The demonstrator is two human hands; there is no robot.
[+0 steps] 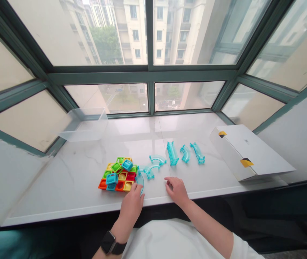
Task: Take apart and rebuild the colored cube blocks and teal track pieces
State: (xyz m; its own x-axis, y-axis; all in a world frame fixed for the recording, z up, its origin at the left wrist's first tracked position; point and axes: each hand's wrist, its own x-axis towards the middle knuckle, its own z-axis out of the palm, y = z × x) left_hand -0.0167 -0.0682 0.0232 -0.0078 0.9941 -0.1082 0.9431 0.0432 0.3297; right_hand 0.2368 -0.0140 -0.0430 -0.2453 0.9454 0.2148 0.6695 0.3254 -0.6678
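Left hand [132,197]: reaches over the near edge of the sill [62,187], back upward, with fingers partly bent; sits at the right front corner of the blocks, fingertips at the disc. Cannot tell whether closed on it.
Right hand [177,190]: lies low over the near edge, well apart from the left; half open and loosely curled, with nothing seen in its hold; points toward the near curve.
Blocks [123,176]: sit left of centre in a close cluster, near the front; show red, orange, yellow, green and blue, with a few blue and green ones raised above the others.
Disc [140,178]: lies just right of the blocks, clear blue and round, partly hidden by the left hand.
Near curve [149,172]: lies right of the blocks, clear blue, behind the disc.
Far curve [158,159]: lies just behind the near curve.
Chute [172,154]: runs front to back, right of both curves.
Short curve [185,154]: lies just right of the chute.
End piece [197,153]: lies slanted, farthest right of the blue parts.
Bin [83,136]: stands at the back left, clear and open-topped.
Box [258,156]: stands at the right, white, with yellow-and-black tabs.
Watch [108,242]: wraps the left wrist, black.
Window [151,77]: rises behind, green-framed.
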